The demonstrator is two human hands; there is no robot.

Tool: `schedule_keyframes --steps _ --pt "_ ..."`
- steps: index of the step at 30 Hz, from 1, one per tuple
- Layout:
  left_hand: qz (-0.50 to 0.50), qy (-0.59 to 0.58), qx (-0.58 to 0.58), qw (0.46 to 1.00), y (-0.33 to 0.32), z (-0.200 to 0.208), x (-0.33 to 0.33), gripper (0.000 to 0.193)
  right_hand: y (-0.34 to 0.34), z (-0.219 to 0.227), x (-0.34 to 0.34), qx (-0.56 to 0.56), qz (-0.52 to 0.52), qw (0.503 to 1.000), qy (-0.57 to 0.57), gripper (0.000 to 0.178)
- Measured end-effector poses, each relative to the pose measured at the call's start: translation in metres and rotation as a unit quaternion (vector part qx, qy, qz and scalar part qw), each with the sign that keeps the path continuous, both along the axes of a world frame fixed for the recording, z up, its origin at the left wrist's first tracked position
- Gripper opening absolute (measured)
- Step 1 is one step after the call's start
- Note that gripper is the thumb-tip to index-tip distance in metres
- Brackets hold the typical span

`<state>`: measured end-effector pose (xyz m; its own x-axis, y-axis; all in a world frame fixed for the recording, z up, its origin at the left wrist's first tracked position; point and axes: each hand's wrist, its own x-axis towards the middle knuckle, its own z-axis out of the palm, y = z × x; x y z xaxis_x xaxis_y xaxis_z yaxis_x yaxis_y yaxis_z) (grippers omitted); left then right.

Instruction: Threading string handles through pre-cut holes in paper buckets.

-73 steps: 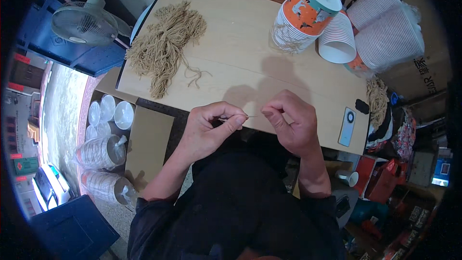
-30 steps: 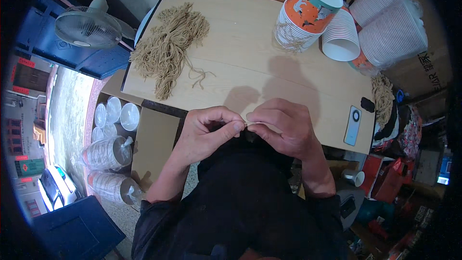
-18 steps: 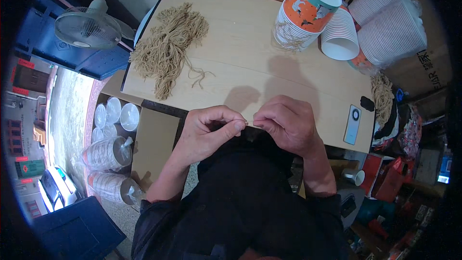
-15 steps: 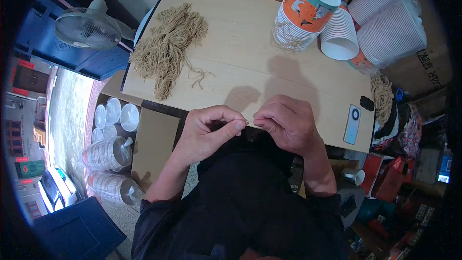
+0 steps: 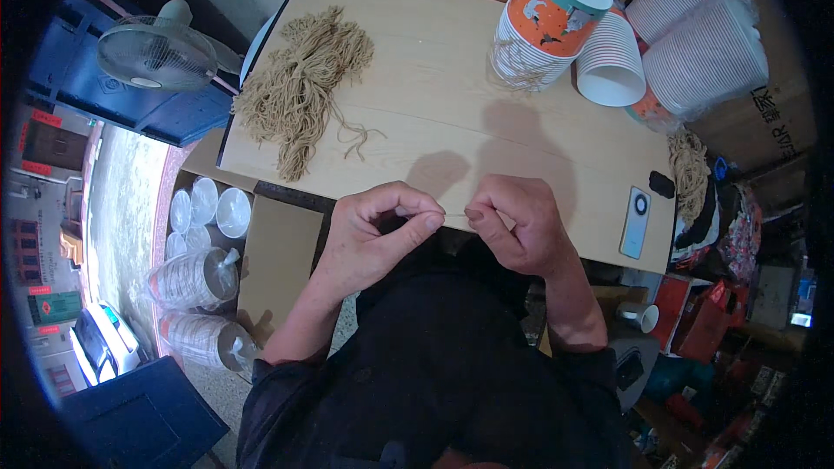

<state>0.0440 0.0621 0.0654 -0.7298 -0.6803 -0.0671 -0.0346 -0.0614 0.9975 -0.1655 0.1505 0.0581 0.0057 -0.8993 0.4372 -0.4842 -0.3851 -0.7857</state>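
My left hand is pinched, thumb against forefinger, over the table's near edge. Facing it a short gap away, my right hand is also closed in a pinch, its fingers curled. Whatever lies between the fingertips is too small and thin to make out. Beyond my left hand, a loose heap of tan cords lies on the light wooden table, with a few ends trailing to the right. Past my right hand stands an upturned stack of paper buckets, orange-patterned at the top, with cord strands hanging around its lower part.
White paper buckets and plastic-wrapped bucket stacks crowd the far right. A phone lies near the right edge, where more tan cords hang. Left are a fan and an open carton; a mug sits lower right.
My right hand has shifted slightly right and turned, so the gap between the two pinches is wider. My left hand has barely moved.
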Motion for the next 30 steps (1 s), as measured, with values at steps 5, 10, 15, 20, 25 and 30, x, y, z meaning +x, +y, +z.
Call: schedule_keyframes --steps 5,10,15,20,25,30 --pt "0.006 -0.006 -0.032 0.999 0.001 0.000 -0.002 0.008 0.003 -0.001 0.000 0.034 -0.014 0.999 -0.024 0.021" --pt "0.012 -0.013 -0.026 1.000 0.003 0.000 -0.004 0.008 0.005 -0.001 -0.003 0.079 -0.010 0.995 -0.062 0.026" --pt "0.020 -0.013 -0.017 1.000 0.002 -0.006 -0.003 0.008 0.007 0.001 0.000 0.113 -0.031 0.982 -0.149 0.039" --pt "0.086 0.026 0.083 0.993 -0.003 -0.034 -0.013 0.011 0.000 -0.025 -0.003 0.090 -0.092 0.903 -0.409 0.031" --pt "0.163 0.111 0.194 0.961 0.004 -0.061 -0.031 0.013 0.000 -0.054 0.031 0.104 -0.174 0.914 -0.351 0.019" --pt "0.235 0.108 0.020 0.966 0.013 -0.076 -0.051 0.012 -0.013 -0.062 0.051 0.064 -0.181 0.918 -0.347 0.023"
